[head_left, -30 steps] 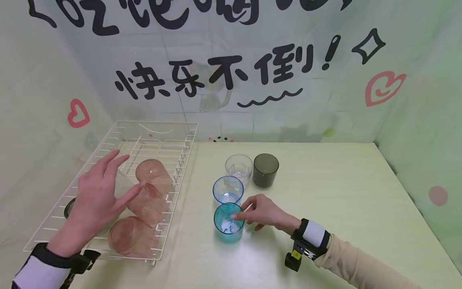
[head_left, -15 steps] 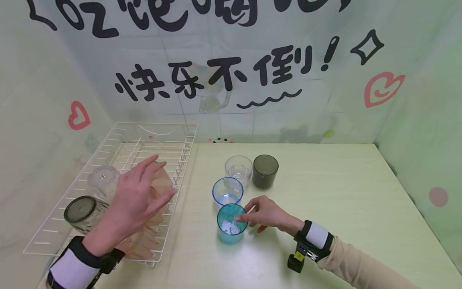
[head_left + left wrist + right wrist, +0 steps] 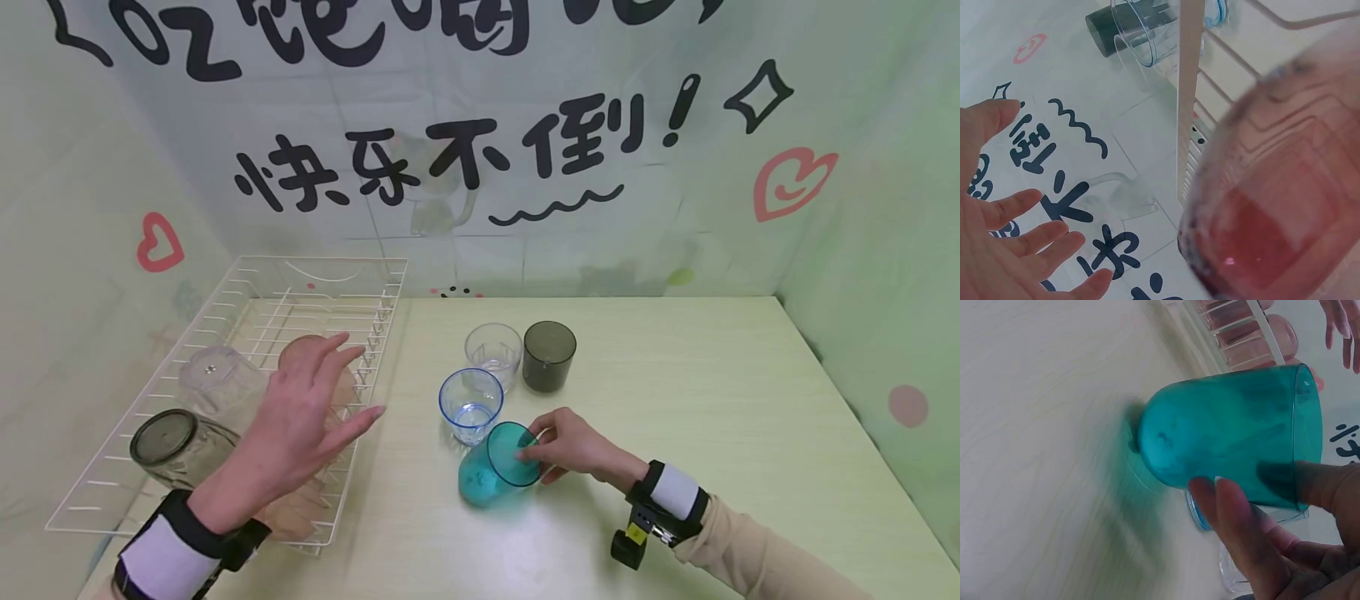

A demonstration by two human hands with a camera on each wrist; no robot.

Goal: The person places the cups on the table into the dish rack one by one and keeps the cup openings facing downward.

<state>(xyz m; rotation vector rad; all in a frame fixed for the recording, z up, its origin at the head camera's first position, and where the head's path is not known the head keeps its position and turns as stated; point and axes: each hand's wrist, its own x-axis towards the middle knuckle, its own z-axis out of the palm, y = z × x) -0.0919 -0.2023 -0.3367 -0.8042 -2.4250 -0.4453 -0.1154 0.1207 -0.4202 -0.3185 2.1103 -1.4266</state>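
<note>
My right hand (image 3: 573, 450) pinches the rim of a teal glass (image 3: 483, 475), thumb inside and fingers outside. The glass tilts, its mouth turned toward that hand, and its base is at or just above the table. In the right wrist view the teal glass (image 3: 1222, 431) shows nothing inside. A blue-rimmed glass (image 3: 471, 407) stands upright just behind it. My left hand (image 3: 300, 400), fingers spread and holding nothing, hovers above pink glasses (image 3: 292, 521) that lie in a white wire rack (image 3: 322, 257). The hand partly hides them. One pink glass (image 3: 1272, 212) fills the left wrist view's right side.
A clear glass (image 3: 493, 346) and a dark grey glass (image 3: 550, 358) stand upright farther back on the table. Another clear glass (image 3: 213, 379) and a grey-green glass (image 3: 168, 437) lie in the rack's left part. A printed cloth (image 3: 652, 233) hangs behind the table.
The left hand has moved right across the rack, uncovering the clear and grey-green glasses. The teal glass has gone from upright to tilted toward the right hand, which has shifted slightly right.
</note>
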